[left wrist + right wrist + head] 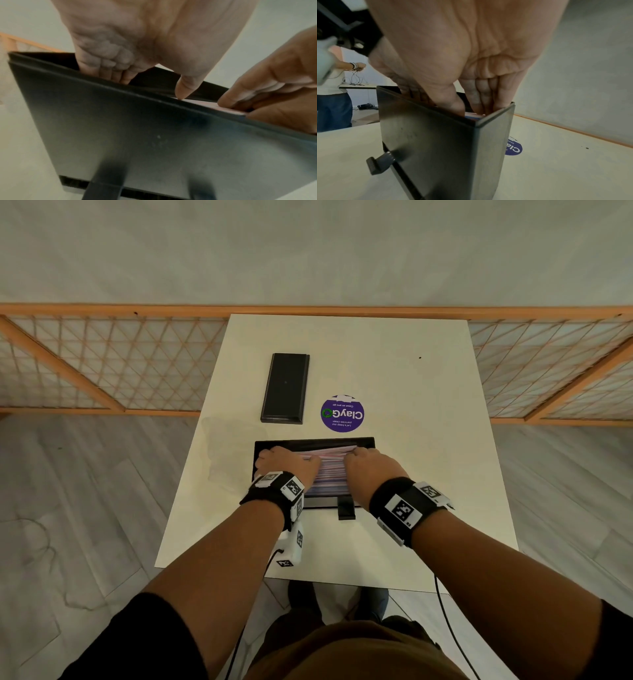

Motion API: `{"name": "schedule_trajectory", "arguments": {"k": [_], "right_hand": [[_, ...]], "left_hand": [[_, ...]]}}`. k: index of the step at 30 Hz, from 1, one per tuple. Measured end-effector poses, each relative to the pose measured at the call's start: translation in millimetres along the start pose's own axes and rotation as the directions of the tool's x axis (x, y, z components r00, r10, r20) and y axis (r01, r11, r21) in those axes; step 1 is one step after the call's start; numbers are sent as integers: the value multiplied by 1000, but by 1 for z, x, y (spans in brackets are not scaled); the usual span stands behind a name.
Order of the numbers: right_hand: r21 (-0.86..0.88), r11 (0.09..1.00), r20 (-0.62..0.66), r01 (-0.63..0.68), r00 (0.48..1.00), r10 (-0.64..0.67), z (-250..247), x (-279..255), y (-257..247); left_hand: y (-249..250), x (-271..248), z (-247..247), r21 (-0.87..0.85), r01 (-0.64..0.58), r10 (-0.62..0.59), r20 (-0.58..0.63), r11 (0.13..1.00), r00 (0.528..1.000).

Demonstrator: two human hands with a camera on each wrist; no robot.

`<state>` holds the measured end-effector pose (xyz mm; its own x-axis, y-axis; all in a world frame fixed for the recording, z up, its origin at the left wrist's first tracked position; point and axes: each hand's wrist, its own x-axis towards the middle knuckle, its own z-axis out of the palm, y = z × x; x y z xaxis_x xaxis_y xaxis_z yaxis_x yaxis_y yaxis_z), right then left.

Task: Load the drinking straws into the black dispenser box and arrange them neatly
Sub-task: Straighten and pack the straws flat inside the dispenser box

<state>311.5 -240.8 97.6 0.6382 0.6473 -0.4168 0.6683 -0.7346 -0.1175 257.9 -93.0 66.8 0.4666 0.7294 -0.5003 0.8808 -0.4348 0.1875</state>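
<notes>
The black dispenser box (315, 441) stands open-topped near the middle of the white table (428, 474). Pink, white and blue wrapped straws (330, 470) lie lengthwise inside it. My left hand (274, 457) reaches into the box's left end, fingers pointing down and thumb tip on the straws (202, 102) by the front wall (137, 135). My right hand (366, 462) reaches into the right end, its fingers (481, 100) and thumb straight down onto the straw ends (473, 116). A lever tab (376, 164) sticks out of the box's front.
The box's black lid (285, 387) lies flat at the far left of the table, and a round purple sticker (342, 413) is beside it. Something like clear plastic film (226, 450) lies left of the box. A wooden lattice fence (102, 364) runs behind. Another person (332, 94) stands off to the left.
</notes>
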Motion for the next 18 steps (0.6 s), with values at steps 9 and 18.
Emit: {"name": "schedule_trajectory", "arguments": {"k": [9, 18], "right_hand": [[-107, 994, 52, 30, 998, -24, -11, 0, -7], [-136, 989, 65, 51, 997, -43, -18, 3, -10]], "left_hand": [[-5, 5, -12, -163, 25, -15, 61, 986, 998], [-9, -3, -18, -245, 22, -6, 65, 969, 998]]}}
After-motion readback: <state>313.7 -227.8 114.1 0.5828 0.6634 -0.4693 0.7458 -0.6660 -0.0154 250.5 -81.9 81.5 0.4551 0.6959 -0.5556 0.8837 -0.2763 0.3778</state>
